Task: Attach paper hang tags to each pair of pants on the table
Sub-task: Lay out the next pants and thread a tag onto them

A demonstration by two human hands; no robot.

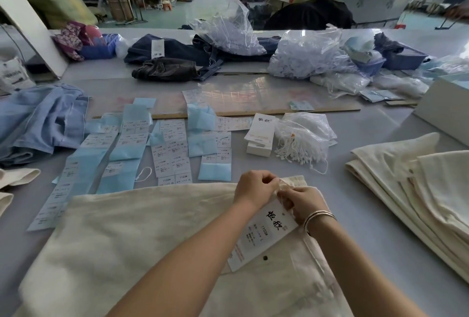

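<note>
Both hands (256,187) (302,204) pinch string on hang tag (261,235), over pants (127,240).

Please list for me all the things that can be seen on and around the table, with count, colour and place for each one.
cream pants: one, cream, near edge, under the hands
hang tag: one, white with black print, on the cream pants, at the hands
folded pants stack: several, cream, right
blue garments: a heap, light blue, left
sticker sheets: many, pale blue and white, centre
tag stack: one pile, white, centre right
bag of string loops: one, clear with white strings, beside the tag stack
large plastic bags: several, clear, far side
dark jeans: a few, dark blue, far side
bracelet: silver, right wrist
left hand: pinching at the waistband
right hand: holding the tag's string
</note>
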